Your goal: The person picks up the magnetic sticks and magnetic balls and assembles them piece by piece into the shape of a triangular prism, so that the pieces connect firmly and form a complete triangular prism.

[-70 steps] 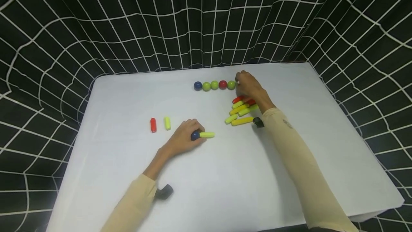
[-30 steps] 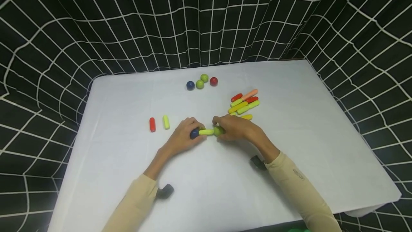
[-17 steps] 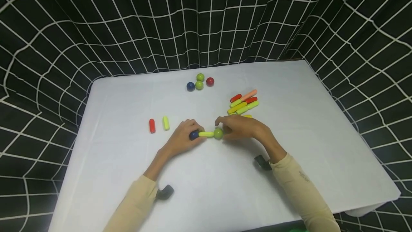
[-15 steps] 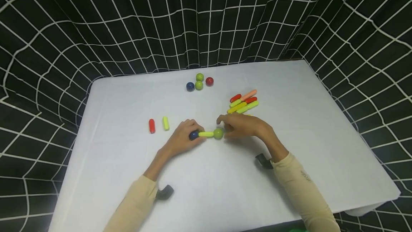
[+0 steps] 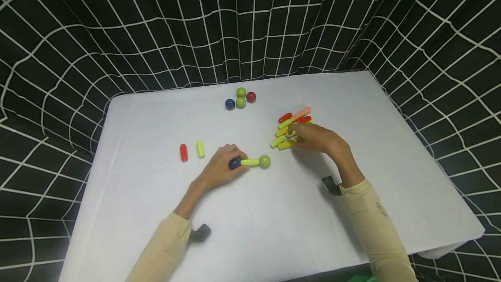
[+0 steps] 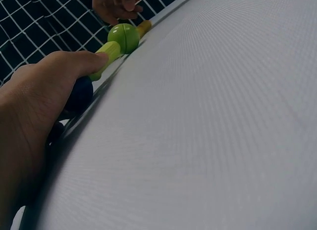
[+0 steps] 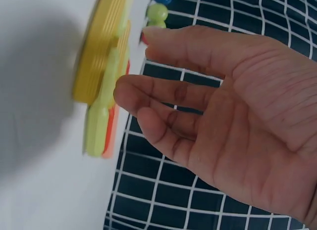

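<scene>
My left hand (image 5: pixel 219 169) grips a blue ball (image 5: pixel 235 163) joined to a short yellow-green stick (image 5: pixel 250 162), with a green ball (image 5: pixel 264 161) at the stick's far end. In the left wrist view the thumb lies along the stick (image 6: pixel 110 53), and the green ball (image 6: pixel 124 38) shows a seam. Over the pile of coloured sticks hovers my right hand (image 5: pixel 318 137), its fingers loosely bent. Nothing sits between thumb and fingers in the right wrist view, where a yellow stick (image 7: pixel 99 52) lies close by the fingertips. The pile also has a salmon stick (image 5: pixel 301 113) and red ones.
Toward the table's back edge sit a loose blue ball (image 5: pixel 230 104), a red ball (image 5: pixel 251 97) and two green balls (image 5: pixel 240 102). Left of my left hand lie a red stick (image 5: pixel 184 152) and a yellow-green stick (image 5: pixel 201 149). Black netted curtains (image 5: pixel 195 25) surround the white table (image 5: pixel 242 229).
My right hand took a green ball from the back row, brought it to the stick's end and let go, then moved right to the pile. The remaining green and red balls shifted. My left hand stayed.
</scene>
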The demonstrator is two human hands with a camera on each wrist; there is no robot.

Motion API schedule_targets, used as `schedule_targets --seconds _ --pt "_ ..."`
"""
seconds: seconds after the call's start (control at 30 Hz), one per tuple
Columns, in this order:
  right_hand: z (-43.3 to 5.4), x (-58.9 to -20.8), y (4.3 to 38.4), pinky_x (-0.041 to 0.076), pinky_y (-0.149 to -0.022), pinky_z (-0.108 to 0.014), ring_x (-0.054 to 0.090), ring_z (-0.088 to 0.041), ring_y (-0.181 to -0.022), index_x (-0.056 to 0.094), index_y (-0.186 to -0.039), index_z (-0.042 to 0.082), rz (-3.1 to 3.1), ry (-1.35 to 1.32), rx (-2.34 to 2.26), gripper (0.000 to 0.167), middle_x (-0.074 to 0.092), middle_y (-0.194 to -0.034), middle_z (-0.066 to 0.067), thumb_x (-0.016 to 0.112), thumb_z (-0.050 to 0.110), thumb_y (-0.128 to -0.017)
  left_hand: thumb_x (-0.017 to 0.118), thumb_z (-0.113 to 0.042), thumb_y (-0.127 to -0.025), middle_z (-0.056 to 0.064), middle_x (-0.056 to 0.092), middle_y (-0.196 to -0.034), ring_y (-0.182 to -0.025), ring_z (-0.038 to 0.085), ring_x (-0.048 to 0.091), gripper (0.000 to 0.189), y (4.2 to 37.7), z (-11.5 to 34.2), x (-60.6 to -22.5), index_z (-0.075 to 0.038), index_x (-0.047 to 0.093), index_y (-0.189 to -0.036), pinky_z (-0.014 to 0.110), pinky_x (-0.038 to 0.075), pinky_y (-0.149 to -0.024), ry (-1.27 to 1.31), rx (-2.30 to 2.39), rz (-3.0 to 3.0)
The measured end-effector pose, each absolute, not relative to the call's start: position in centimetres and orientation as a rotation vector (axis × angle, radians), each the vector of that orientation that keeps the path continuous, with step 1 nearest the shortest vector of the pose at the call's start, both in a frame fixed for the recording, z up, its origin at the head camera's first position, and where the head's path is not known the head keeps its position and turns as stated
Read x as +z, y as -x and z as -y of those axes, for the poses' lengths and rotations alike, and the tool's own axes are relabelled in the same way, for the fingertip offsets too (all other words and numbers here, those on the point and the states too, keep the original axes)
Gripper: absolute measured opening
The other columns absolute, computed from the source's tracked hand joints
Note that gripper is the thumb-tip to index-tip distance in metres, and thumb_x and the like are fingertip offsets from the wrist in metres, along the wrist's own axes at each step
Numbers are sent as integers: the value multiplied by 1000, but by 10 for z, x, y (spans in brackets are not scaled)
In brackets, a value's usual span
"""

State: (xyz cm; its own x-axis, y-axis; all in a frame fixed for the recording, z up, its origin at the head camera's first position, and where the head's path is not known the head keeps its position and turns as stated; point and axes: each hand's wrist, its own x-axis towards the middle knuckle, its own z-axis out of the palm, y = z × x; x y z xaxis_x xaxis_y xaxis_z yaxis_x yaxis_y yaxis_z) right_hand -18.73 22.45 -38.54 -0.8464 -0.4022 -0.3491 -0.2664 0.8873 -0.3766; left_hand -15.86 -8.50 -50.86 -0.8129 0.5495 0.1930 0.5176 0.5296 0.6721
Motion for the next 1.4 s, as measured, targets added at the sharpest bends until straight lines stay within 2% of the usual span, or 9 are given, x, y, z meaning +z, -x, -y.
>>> schedule_targets --seconds 0.1,0.27,0.4,0.53,0.67,0.83,0.93,1.1,1.4 --pt "-228 -389 190 48 -70 -28 58 -21 -83 70 -123 2 -2658 477 -426 33 75 -113 -14 79 5 -91 78 -30 -94 -3 67 -106 -103 16 60 22 158 85 -507 -20 75 -112 39 47 -96 -957 1176 -2713" --pt "-232 -393 192 48 -71 -30 58 -22 -83 72 -121 5 -2678 460 -394 30 75 -108 -12 78 4 -91 79 -30 -93 -2 67 -106 -102 16 60 22 158 86 -507 -19 75 -112 39 47 -95 -977 1171 -2728" --pt "-237 -394 192 55 -86 -41 61 -27 -99 70 -123 4 -2743 374 -377 28 71 -120 -15 70 0 -96 79 -30 -94 -3 67 -107 -103 16 60 22 159 85 -508 -19 75 -112 38 47 -94 -984 1164 -2737" --pt "-242 -395 195 53 -104 -52 64 -34 -117 68 -130 1 -2816 373 -390 34 70 -131 -18 61 -7 -98 79 -30 -94 -3 68 -108 -103 16 60 23 159 85 -507 -19 75 -113 38 47 -95 -986 1165 -2736" --pt "-246 -401 202 51 -109 -54 63 -37 -121 69 -133 1 -2861 434 -375 37 70 -132 -18 58 -10 -99 79 -30 -93 -3 68 -107 -102 16 60 24 160 86 -506 -19 75 -114 38 47 -95 -979 1164 -2738" --pt "-251 -412 207 49 -111 -55 60 -40 -121 64 -140 5 -2899 317 -257 41 62 -144 -20 61 -4 -100 79 -31 -93 -3 67 -107 -102 16 60 23 159 87 -506 -20 74 -114 37 46 -93 -974 1151 -2741" --pt "-256 -417 208 51 -105 -54 58 -41 -115 67 -135 6 -2912 280 -192 35 64 -136 -21 62 -1 -100 79 -31 -93 -2 67 -108 -102 16 60 24 159 87 -507 -20 74 -113 37 46 -93 -975 1152 -2741" --pt "-264 -424 207 46 -86 -46 52 -34 -97 71 -118 9 -2934 331 -119 21 66 -106 -15 60 1 -102 79 -32 -94 -2 68 -108 -103 16 60 24 159 86 -508 -20 74 -114 37 46 -94 -983 1150 -2747" --pt "-266 -421 205 50 -98 -54 58 -37 -101 68 -133 13 -2900 304 23 34 71 -113 -19 65 5 -100 78 -31 -94 -1 68 -108 -102 17 60 24 160 85 -509 -19 74 -114 37 46 -94 -983 1156 -2731"
